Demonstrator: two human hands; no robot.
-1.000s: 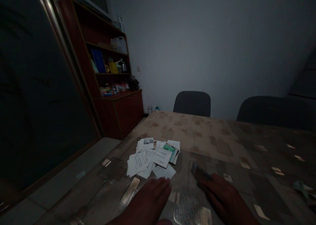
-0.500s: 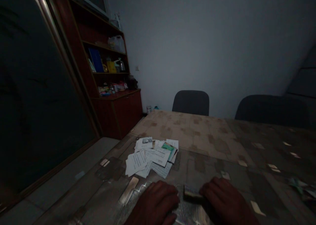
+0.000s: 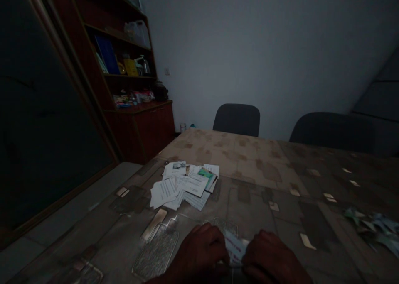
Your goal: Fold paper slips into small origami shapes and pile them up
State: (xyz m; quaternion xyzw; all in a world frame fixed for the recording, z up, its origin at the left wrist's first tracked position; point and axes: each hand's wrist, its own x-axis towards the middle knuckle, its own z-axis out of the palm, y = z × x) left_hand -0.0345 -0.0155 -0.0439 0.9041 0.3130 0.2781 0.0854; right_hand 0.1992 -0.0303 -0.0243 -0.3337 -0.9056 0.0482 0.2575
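Head: printed card between fingers

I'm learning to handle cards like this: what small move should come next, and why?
I'd probably ease the left hand slightly aside while the right hand steadies the printed card: its print shows only in the gap between the two hands, so more might come into view.

Cards piled on tabletop, L of ctr, beyond L hand. Slip btwn L hand & R hand, on near side. Papers on tabletop, well R of R hand. Chair behind tabletop, 2nd chair to its R; wall behind both. Cabinet back L, past tabletop; jug on upper shelf, kettle on shelf below.
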